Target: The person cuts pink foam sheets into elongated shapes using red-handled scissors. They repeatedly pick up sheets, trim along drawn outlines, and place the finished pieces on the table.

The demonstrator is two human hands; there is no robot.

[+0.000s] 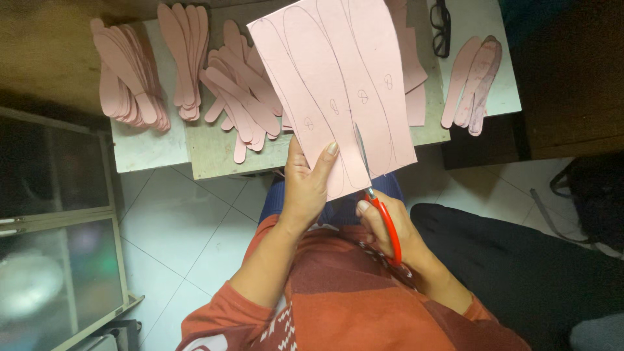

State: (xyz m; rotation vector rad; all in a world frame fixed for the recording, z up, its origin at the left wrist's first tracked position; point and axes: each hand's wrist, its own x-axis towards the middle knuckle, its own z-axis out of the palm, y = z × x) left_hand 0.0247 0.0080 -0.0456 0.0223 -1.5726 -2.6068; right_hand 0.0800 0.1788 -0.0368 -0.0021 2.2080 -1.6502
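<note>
Stretching across the top of the frame: a pale worktable, bearing everything pink. Dominating the upper centre, tilting slightly: a large pink sheet, carrying pencilled long curving outlines with small marks inside them. Lying in the lower half, running toward the bottom edge: orange-red sleeves and a patterned top. Filling the left side: a glass-fronted cabinet, standing on white floor tiles.

Piling up at the upper left of the table: stacks of cut pink strips, long and rounded at the ends, fanning out toward the centre. Resting at the upper right: a smaller bunch of pink strips, well apart from the stacks.

Gripping the sheet's lower edge at frame centre: the left hand, thumb lying on the front face, fingers hiding behind. Closing round the red handles just right of it: the right hand, holding red-handled scissors, blades biting up into the sheet's bottom edge along a drawn line.

Sitting at the top right of the table: black-framed glasses.
</note>
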